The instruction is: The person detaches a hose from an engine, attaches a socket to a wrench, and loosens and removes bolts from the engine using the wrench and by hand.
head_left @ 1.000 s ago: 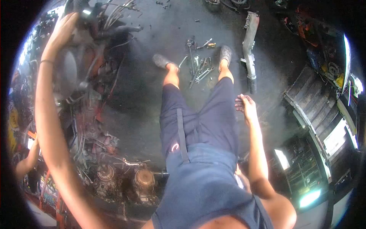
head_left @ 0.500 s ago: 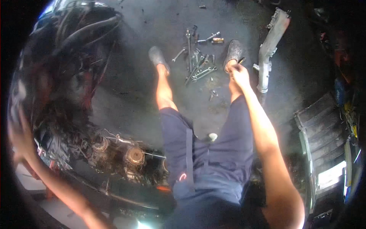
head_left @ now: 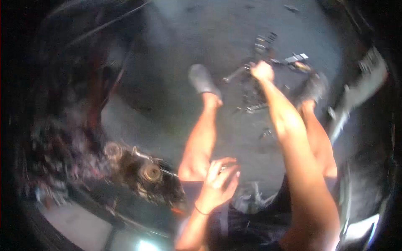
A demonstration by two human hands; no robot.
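Observation:
My right hand (head_left: 263,71) reaches down over a loose pile of tools on the floor between my feet. Its fingers look curled together, and blur hides what they hold. A combination wrench (head_left: 236,74) lies with one end right at these fingertips. More wrenches (head_left: 256,108) lie below the hand, partly covered by the forearm. Over my lap, my left hand (head_left: 217,182) is raised with fingers loosely bent and apart. A small shiny spot, perhaps a ring, shows on one finger; nothing else is visible in that hand.
Sockets (head_left: 260,44) and a brass-coloured piece (head_left: 301,66) lie past the pile. At the right is a long metal pipe-like part (head_left: 360,92). Greasy machinery with round parts (head_left: 150,171) stands low on the left. My shod feet (head_left: 203,78) flank the tools.
My left hand has come from the far left to over my lap. My right hand has moved from beside my right foot to the tool pile. The view has shifted left.

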